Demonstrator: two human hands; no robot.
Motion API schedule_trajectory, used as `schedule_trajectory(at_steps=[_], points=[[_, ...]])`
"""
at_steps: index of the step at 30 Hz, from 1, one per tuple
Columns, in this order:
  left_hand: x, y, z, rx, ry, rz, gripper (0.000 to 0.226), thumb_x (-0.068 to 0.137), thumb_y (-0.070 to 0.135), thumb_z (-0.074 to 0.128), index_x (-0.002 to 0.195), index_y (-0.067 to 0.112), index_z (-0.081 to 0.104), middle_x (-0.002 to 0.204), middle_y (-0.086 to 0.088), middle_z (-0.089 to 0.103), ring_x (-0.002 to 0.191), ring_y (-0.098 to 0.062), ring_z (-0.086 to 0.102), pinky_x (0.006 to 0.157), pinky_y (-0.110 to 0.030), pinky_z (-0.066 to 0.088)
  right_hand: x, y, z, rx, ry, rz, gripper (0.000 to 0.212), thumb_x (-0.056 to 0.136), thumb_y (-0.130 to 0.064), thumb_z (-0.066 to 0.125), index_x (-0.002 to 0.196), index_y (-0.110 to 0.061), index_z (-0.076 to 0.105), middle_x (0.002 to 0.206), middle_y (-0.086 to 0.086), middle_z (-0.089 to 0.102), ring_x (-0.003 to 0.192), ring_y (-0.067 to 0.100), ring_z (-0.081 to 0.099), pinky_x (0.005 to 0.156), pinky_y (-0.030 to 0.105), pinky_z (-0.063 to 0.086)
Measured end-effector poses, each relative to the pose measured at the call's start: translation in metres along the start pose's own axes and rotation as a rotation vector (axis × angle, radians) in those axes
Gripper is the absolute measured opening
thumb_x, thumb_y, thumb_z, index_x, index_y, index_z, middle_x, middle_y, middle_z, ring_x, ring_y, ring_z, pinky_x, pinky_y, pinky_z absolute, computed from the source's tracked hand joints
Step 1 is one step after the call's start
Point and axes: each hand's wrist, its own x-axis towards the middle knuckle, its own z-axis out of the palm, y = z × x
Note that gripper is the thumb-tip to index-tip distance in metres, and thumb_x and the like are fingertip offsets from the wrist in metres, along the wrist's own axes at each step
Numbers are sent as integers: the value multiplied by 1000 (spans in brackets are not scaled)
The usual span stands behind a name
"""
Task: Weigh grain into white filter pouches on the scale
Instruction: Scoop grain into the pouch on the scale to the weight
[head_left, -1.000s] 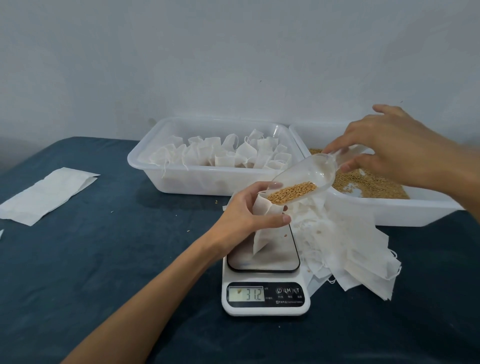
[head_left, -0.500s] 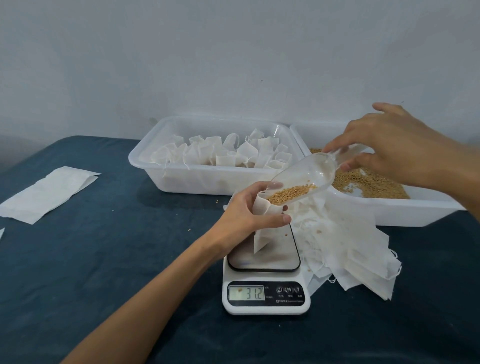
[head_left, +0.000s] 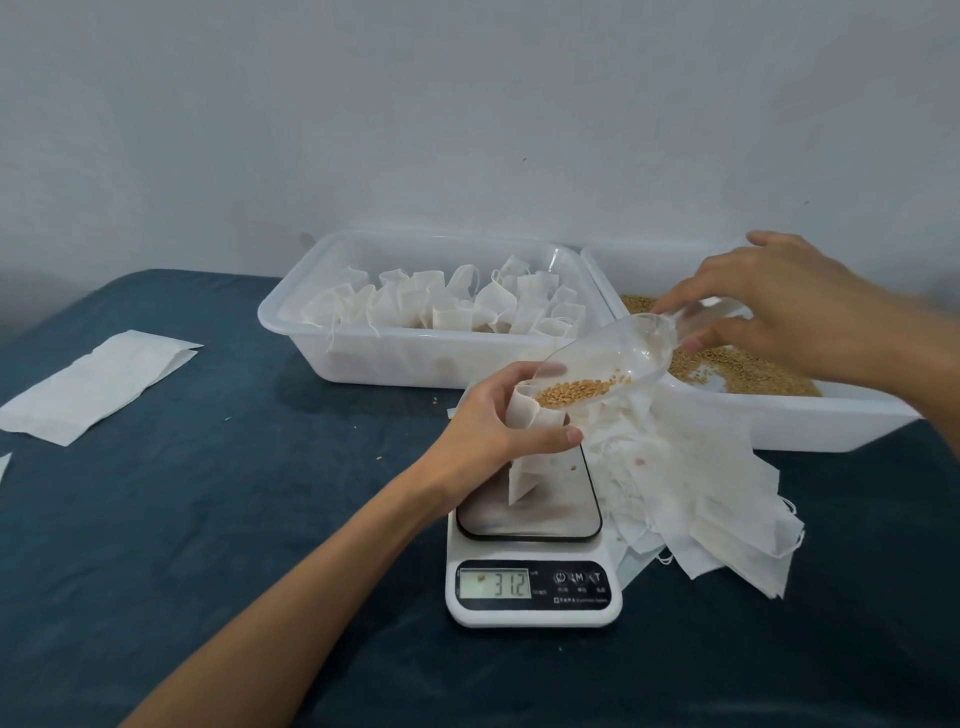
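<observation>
- My scoop (head_left: 618, 353) is clear, glossy plastic.
- The scale (head_left: 532, 597) has a smooth white plastic body and a dark, shiny glass-like plate.
- The pouch (head_left: 524, 467) looks like thin, matt white paper-like fabric.
- Both tubs (head_left: 395, 358) are milky, smooth plastic.
- The table (head_left: 234, 493) wears dark blue cloth, matt and slightly napped.

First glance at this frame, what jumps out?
Dead centre, the right hand tips a clear plastic scoop of golden grain into a white filter pouch, which the left hand holds over the white digital scale. Behind sit two white plastic tubs: the left tub holds filled pouches, the right tub loose grain.
</observation>
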Motion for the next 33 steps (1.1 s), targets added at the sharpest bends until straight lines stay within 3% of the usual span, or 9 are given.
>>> schedule_trajectory(at_steps=[3, 6, 14, 21, 25, 33], points=[[0, 1, 0, 10, -3, 1, 62, 84, 14, 88, 137, 31, 62, 127, -7, 74, 110, -29, 73, 105, -39, 55, -1, 1, 1, 2, -9, 2, 35, 83, -42, 72, 118, -45, 68, 95, -22, 63, 97, -1, 51, 119, 38, 13], [0, 3, 1, 3, -14, 9, 61, 85, 12, 87, 138, 30, 61, 122, -4, 76, 101, -19, 75, 94, -28, 57, -2, 0, 0, 3, 3, 0, 36, 82, -42, 72, 118, -44, 68, 97, -20, 64, 97, 1, 51, 119, 38, 13], [-1, 6, 2, -18, 10, 26, 59, 84, 9, 87, 135, 29, 64, 112, 10, 74, 100, -20, 76, 87, -22, 57, -5, -4, -2, 18, 19, 12, 35, 85, -39, 73, 119, -43, 68, 99, -19, 64, 100, 3, 51, 120, 37, 12], [-1, 8, 1, 2, 34, 45, 54, 84, 10, 87, 130, 29, 67, 131, -20, 62, 103, -24, 75, 91, -24, 56, -7, -3, 4, 60, 18, 25, 31, 87, -34, 74, 116, -42, 68, 95, -26, 60, 99, 2, 53, 120, 37, 14], [-2, 7, 1, 2, 23, 50, 54, 83, 10, 87, 130, 28, 67, 128, -16, 62, 98, -20, 76, 87, -19, 55, -7, -3, 5, 70, 30, 15, 30, 86, -35, 74, 115, -43, 68, 95, -29, 60, 100, 3, 52, 120, 36, 14], [-1, 5, 1, 29, 34, 38, 66, 80, 18, 91, 137, 35, 62, 130, -7, 65, 109, -24, 75, 99, -34, 58, -8, -3, 3, 79, 33, -4, 33, 83, -43, 68, 116, -43, 68, 96, -25, 61, 101, 5, 53, 120, 38, 15]])
